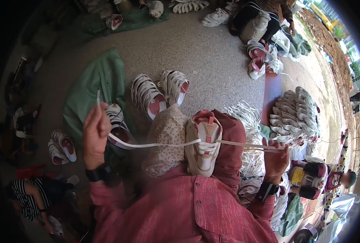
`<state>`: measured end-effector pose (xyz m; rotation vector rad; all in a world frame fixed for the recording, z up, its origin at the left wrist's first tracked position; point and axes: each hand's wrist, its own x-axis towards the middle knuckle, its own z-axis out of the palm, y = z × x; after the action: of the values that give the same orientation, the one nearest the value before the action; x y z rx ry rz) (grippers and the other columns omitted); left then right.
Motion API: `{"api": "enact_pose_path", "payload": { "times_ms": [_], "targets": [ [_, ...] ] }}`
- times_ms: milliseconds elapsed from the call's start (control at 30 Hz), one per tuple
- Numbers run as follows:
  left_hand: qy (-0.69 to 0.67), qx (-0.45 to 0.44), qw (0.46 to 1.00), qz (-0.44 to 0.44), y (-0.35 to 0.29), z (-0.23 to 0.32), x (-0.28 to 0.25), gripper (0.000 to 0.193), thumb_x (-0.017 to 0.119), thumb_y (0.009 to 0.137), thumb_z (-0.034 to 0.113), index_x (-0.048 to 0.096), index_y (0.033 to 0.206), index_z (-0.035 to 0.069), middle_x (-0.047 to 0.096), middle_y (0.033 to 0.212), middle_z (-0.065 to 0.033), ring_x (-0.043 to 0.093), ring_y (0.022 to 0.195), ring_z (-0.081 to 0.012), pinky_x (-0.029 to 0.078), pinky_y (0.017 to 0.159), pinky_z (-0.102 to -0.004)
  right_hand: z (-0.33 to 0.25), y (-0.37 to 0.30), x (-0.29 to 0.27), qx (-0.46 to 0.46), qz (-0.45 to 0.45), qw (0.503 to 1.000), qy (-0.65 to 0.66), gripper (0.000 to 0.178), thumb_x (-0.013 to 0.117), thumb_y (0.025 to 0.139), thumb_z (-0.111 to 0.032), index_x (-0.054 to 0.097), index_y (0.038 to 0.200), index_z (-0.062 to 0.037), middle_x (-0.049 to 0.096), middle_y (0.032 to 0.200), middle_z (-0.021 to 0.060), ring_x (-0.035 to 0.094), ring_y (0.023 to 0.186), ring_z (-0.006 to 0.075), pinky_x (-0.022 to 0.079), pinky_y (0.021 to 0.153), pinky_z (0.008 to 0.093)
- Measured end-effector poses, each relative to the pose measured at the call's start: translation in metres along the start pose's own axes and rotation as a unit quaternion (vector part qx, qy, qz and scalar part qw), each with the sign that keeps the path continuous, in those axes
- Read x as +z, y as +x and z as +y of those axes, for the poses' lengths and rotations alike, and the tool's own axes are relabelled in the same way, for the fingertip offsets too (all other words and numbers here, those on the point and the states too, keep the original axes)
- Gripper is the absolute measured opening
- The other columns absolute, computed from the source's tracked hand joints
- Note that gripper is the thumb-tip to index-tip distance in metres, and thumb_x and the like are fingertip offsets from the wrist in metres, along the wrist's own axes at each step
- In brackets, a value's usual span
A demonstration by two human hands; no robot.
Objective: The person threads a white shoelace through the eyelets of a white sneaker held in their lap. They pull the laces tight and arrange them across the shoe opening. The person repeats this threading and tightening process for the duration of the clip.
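A beige and white sneaker [204, 141] with a dark pink lining and tongue tab rests on my lap, its toe toward me. A flat white shoelace [163, 145] runs through its eyelets and stretches out to both sides. My left hand [95, 127], raised at the left, is closed on one end of the lace, with a tip sticking up above the fingers. Out to the right, my right hand [276, 158] pinches the other end. The lace sags slightly on the left and is nearly straight on the right.
A bundle of loose white laces [246, 121] lies right of my knee. Stacked pale shoe pieces [295, 115] stand beyond it. Laced shoes [147, 95] sit on the floor ahead, near a green cloth [97, 81]. Other people work at the far right and lower left.
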<state>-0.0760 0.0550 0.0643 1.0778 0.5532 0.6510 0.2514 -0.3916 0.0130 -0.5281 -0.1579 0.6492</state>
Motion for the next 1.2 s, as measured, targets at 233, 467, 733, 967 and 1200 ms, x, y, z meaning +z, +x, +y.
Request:
{"api": "enact_pose_path", "payload": {
  "times_ms": [233, 467, 733, 967, 1200],
  "targets": [
    [0.218, -0.062, 0.946, -0.233, 0.044, -0.118, 0.078, 0.039, 0.064, 0.1, 0.023, 0.055, 0.133, 0.003, 0.064, 0.111, -0.006, 0.06, 0.104, -0.0125, 0.047, 0.094, -0.0275, -0.074, -0.026, -0.056, -0.133, 0.092, 0.97, 0.18, 0.019, 0.064, 0.099, -0.02, 0.06, 0.092, -0.003, 0.062, 0.089, 0.0049, 0.057, 0.093, 0.0216, 0.035, 0.112, 0.0494],
    [0.281, -0.014, 0.884, -0.375, 0.071, -0.158, 0.15, 0.043, 0.07, 0.095, 0.031, 0.06, 0.126, 0.002, 0.067, 0.115, -0.008, 0.062, 0.105, -0.0184, 0.049, 0.096, -0.035, -0.14, -0.042, -0.148, -0.117, 0.14, 0.969, 0.163, 0.02, 0.057, 0.101, -0.007, 0.063, 0.119, 0.0013, 0.069, 0.109, 0.0155, 0.066, 0.098, 0.0252, 0.054, 0.094, 0.0408],
    [0.48, -0.068, 0.766, -0.422, 0.079, -0.153, 0.177, 0.045, 0.073, 0.091, 0.041, 0.068, 0.114, 0.003, 0.07, 0.102, -0.005, 0.062, 0.098, -0.0139, 0.049, 0.088, -0.0305, 0.03, 0.008, 0.016, 0.025, 0.087, 0.872, -0.482, 0.025, 0.064, 0.097, -0.005, 0.064, 0.122, 0.0, 0.071, 0.094, 0.0081, 0.063, 0.072, 0.011, 0.051, 0.066, 0.024],
    [0.267, -0.093, 0.865, -0.415, 0.079, -0.193, 0.164, 0.042, 0.068, 0.096, 0.038, 0.068, 0.118, 0.002, 0.06, 0.109, 0.0016, 0.054, 0.103, -0.0098, 0.045, 0.092, -0.0287, 0.11, 0.018, 0.05, -0.097, -0.132, 0.666, -0.728, 0.011, 0.071, 0.088, -0.004, 0.073, 0.098, -0.0064, 0.066, 0.089, 0.0053, 0.066, 0.073, 0.0199, 0.051, 0.059, 0.0315],
    [0.244, -0.116, 0.857, -0.439, 0.087, -0.199, 0.163, 0.043, 0.065, 0.098, 0.037, 0.066, 0.121, 0.002, 0.055, 0.121, 0.0009, 0.051, 0.112, -0.0118, 0.043, 0.095, -0.0287, 0.126, 0.017, 0.052, -0.184, -0.216, 0.46, -0.841, 0.009, 0.066, 0.08, -0.008, 0.061, 0.087, -0.0053, 0.053, 0.085, 0.0089, 0.06, 0.079, 0.0284, 0.049, 0.066, 0.0399]
  ]
}}
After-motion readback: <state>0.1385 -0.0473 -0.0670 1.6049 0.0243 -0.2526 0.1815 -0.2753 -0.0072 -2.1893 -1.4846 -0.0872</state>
